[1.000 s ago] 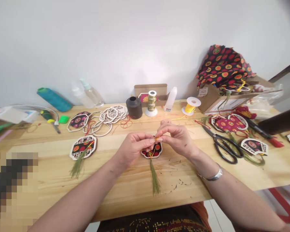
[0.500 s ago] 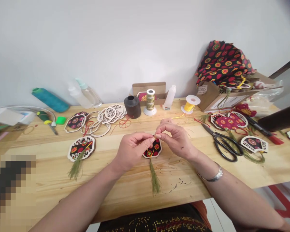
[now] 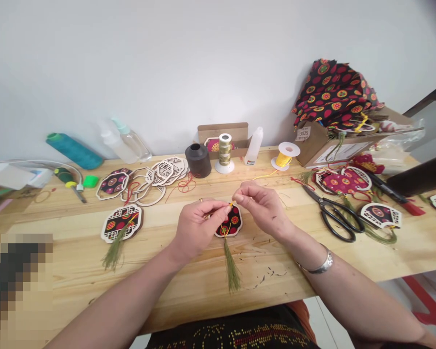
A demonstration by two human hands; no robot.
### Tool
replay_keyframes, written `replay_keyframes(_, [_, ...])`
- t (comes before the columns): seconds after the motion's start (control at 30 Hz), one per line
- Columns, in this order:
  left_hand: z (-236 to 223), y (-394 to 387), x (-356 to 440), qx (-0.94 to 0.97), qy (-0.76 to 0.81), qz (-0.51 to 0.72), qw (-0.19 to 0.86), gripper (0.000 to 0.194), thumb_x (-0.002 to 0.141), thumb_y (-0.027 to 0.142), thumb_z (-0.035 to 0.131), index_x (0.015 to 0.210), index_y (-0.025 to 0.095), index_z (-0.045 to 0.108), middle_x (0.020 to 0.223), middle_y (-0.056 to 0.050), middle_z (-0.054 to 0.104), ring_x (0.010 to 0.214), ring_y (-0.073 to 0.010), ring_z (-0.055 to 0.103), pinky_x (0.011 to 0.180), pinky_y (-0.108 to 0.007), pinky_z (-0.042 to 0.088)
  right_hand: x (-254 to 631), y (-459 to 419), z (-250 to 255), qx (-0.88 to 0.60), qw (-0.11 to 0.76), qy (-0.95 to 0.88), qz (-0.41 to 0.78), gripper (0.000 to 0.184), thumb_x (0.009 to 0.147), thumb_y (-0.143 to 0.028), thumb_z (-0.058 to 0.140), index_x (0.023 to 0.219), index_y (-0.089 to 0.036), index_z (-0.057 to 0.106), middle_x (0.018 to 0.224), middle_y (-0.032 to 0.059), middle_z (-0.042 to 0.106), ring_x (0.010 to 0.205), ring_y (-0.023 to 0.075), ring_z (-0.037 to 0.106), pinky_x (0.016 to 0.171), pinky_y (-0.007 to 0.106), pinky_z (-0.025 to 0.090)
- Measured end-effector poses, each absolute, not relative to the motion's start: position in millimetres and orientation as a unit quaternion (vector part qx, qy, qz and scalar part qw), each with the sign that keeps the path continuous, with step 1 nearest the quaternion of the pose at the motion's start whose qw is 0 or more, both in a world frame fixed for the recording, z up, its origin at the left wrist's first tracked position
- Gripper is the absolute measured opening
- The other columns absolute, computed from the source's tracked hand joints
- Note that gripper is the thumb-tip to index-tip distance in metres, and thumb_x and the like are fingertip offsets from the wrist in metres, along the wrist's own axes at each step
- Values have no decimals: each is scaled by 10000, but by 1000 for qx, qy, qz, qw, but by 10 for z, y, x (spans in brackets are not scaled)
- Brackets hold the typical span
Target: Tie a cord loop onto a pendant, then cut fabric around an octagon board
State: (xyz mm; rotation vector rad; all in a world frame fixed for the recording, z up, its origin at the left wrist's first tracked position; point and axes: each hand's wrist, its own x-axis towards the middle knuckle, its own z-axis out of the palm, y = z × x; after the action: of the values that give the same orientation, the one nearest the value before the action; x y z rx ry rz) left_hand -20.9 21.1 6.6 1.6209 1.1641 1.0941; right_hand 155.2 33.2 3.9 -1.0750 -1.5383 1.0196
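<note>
My left hand (image 3: pixel 201 220) pinches a yellow cord (image 3: pixel 231 203) between thumb and forefinger. Close by on the right, my right hand (image 3: pixel 259 206) has its thumb and forefinger pinched at the same cord's upper end. Below the fingers lies a black, flower-patterned ornament (image 3: pixel 234 224) with a pale wooden rim, its upper left hidden by my left hand. From the yellow cord across the ornament an olive-green tassel (image 3: pixel 232 269) hangs toward the table's front edge. A finished-looking ornament (image 3: pixel 122 223) with a lattice front and its own green tassel rests left of my left hand.
Black scissors (image 3: pixel 336 215) lie to the right. Behind my hands stand a gold thread spool (image 3: pixel 225 154), a black cone (image 3: pixel 198 161), a small bottle (image 3: pixel 254 146) and a yellow cord spool (image 3: pixel 285 156). Wooden lattice frames (image 3: pixel 169 170) are piled at left; a cardboard box (image 3: pixel 330 152) holds patterned fabric.
My right hand has drawn slightly up and away from the left fingertips, and a short length of yellow cord now shows between them. The ornament stays on the table.
</note>
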Motion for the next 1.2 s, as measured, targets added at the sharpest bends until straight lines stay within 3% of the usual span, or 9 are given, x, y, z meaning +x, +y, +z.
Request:
replay_keyframes(0.17, [63, 282, -211, 451, 440, 431, 646, 47, 697, 247, 754, 716, 206, 770, 574, 18, 658, 540, -69, 524, 548, -198, 419, 1571, 362, 3, -418, 495, -540, 538, 155, 782, -358, 700, 818, -210, 725, 801, 8, 687, 754, 136, 599, 739, 304, 489])
replay_keyframes(0.43, [110, 294, -197, 363, 359, 347, 787, 95, 666, 229, 763, 648, 137, 749, 487, 13, 544, 480, -52, 437, 502, -203, 313, 1599, 387, -6, -294, 460, -544, 637, 111, 744, -276, 762, 839, -219, 751, 778, -5, 680, 709, 109, 610, 686, 274, 515])
replay_keyframes(0.7, [110, 292, -178, 353, 338, 326, 810, 98, 656, 228, 756, 687, 135, 748, 479, 20, 520, 466, -48, 404, 508, -224, 290, 1599, 401, -47, -270, 483, -576, 601, 50, 756, -259, 756, 761, -212, 737, 703, -20, 604, 678, 102, 555, 655, 266, 462])
replay_keyframes(0.97, [92, 292, -182, 390, 376, 336, 771, 133, 664, 272, 755, 703, 146, 742, 533, 6, 549, 497, -77, 414, 506, -249, 306, 1600, 391, -15, -344, 471, -656, 479, 266, 810, -438, 685, 696, -199, 673, 677, -5, 572, 719, 141, 516, 717, 315, 423])
replay_keyframes(1.2, [83, 295, -198, 412, 378, 349, 752, 177, 689, 314, 769, 712, 142, 736, 583, 2, 583, 530, -71, 450, 532, -230, 354, 1607, 392, 8, -367, 460, -681, 437, 313, 850, -455, 631, 691, -186, 643, 671, -1, 567, 717, 145, 512, 727, 313, 405])
